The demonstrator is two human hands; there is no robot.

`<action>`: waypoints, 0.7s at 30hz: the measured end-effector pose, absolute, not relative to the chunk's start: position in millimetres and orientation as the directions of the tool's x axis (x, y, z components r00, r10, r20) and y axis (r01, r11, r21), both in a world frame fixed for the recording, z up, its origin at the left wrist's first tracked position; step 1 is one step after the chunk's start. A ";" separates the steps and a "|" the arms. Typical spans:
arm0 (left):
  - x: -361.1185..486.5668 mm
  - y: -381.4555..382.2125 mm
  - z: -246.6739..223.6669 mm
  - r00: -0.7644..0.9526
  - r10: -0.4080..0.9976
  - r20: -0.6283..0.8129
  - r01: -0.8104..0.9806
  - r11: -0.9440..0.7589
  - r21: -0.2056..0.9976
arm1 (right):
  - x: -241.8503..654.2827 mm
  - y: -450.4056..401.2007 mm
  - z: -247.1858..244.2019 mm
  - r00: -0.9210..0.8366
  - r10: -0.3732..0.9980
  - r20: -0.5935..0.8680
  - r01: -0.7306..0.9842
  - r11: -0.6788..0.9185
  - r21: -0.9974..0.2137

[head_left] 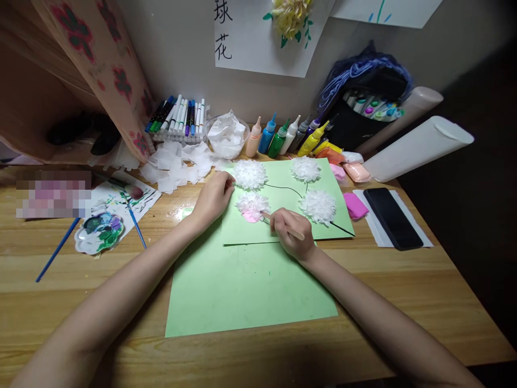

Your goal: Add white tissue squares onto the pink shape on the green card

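Observation:
My right hand [293,233] is closed around a thin wooden stick [294,233], its tip end at a white paper flower with a pink lower edge [252,206]. Around the flower lies a light green sheet [278,234], bearing three more fluffy white flowers, at the upper left [250,174], upper right [306,169] and right [319,207]. Thin dark lines run between them. My left hand [216,194] rests at the sheet's left edge, fingers bent together; whether they pinch anything is hidden. A larger green sheet [250,291] lies underneath.
Torn white paper [172,166], a bowl of white paper [227,136], markers [177,117] and paint bottles [277,138] stand behind. Left are a paint palette [99,233] and brushes [135,221]. A phone [392,219] and pink clay packet [355,206] lie right.

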State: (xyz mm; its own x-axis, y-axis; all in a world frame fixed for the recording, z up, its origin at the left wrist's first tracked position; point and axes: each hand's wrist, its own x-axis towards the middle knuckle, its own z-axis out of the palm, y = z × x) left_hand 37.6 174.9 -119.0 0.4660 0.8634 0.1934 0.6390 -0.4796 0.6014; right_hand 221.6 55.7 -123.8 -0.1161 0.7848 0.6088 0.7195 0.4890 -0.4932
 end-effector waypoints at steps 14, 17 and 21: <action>34.9 179.9 -125.1 0.455 0.869 0.193 0.591 -0.457 0.665 | 212.6 115.3 -78.1 0.158 0.987 -0.031 0.601 -0.121 -0.790; 34.7 180.7 -126.6 0.456 0.867 0.201 0.585 -0.462 0.667 | 214.6 123.3 -75.9 0.116 0.989 -0.089 0.595 -0.141 -0.791; 34.3 180.2 -126.9 0.462 0.859 0.222 0.575 -0.480 0.663 | 221.8 111.8 -77.8 0.068 0.997 -0.021 0.504 -0.053 -0.862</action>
